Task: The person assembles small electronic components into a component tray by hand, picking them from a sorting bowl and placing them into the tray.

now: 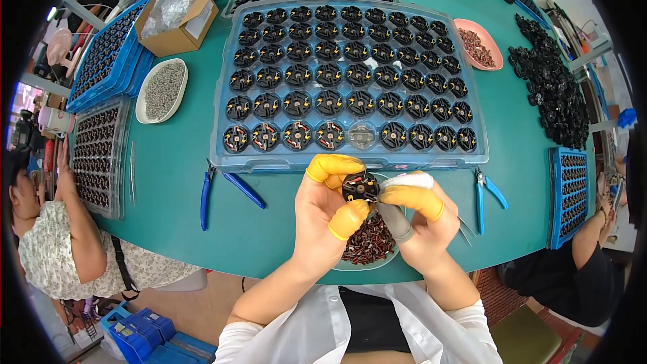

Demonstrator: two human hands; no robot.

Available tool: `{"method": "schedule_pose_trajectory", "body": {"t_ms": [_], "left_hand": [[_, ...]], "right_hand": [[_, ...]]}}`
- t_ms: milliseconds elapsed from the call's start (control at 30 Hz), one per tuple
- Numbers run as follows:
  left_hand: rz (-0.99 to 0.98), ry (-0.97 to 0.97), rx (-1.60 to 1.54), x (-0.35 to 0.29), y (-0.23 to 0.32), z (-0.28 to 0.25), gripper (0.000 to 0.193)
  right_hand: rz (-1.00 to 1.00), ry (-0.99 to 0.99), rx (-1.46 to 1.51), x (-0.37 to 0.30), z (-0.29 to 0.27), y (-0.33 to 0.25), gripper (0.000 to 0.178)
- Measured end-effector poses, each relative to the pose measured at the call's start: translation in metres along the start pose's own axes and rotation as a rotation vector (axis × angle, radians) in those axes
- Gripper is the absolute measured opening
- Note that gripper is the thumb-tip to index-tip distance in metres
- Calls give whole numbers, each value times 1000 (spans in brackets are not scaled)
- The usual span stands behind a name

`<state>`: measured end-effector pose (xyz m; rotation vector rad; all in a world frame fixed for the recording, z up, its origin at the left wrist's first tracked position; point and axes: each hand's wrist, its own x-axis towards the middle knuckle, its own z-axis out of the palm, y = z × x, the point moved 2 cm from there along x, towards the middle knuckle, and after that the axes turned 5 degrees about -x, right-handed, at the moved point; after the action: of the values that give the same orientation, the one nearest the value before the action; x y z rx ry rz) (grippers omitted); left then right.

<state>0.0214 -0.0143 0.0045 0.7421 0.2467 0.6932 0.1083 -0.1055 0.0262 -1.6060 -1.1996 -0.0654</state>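
Note:
My left hand (pixel 320 222), with yellow finger cots, grips a round black plastic part (pixel 360 187) with small metal and yellow bits on its face. Yellow, grey and white cots cover fingertips of my right hand (pixel 428 219), which are pinched together at the part's right edge; what lies between them is hidden. Below my hands sits a bowl (pixel 360 267) of small reddish-brown cylindrical pieces (pixel 369 241). Just beyond is a clear plastic tray (pixel 283 164) with rows of similar black parts. Four at its front left carry reddish pieces; the pocket beside them shows bare plastic.
Dark-blue pliers (pixel 242 190) lie left of my hands, light-blue pliers (pixel 480 202) right, near tweezers (pixel 466 229). A white bowl of small metal pieces (pixel 163 87), a cardboard box (pixel 178 34), a pink bowl (pixel 495 50) and a black heap (pixel 549 81) flank the tray. People sit both sides.

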Motion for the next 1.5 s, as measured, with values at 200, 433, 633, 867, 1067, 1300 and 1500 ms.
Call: {"method": "schedule_pose_trajectory", "body": {"t_ms": [200, 433, 633, 867, 1067, 1300, 1500], "left_hand": [[-24, -115, 75, 2, 4, -5, 37], [-108, -199, 99, 5, 8, -8, 35], [-234, -205, 0, 4, 14, -7, 36], [-175, -176, 236, 2, 17, -3, 41], [-78, -318, 373, 1, 23, -2, 41], [-103, -339, 451, 2, 25, -3, 43], [45, -183, 939, 44, 52, -1, 38]], "right_hand": [[686, -159, 930, 3, 3, 12, 29], [-21, -125, 98, 7, -6, 4, 13], [-380, -158, -161, 9, -10, 2, 13], [302, -143, 532, 4, -4, 7, 32], [348, -197, 639, -2, -1, 9, 35], [343, -145, 692, -4, -1, 3, 36], [-76, -568, -136, -15, 2, 6, 22]]}}
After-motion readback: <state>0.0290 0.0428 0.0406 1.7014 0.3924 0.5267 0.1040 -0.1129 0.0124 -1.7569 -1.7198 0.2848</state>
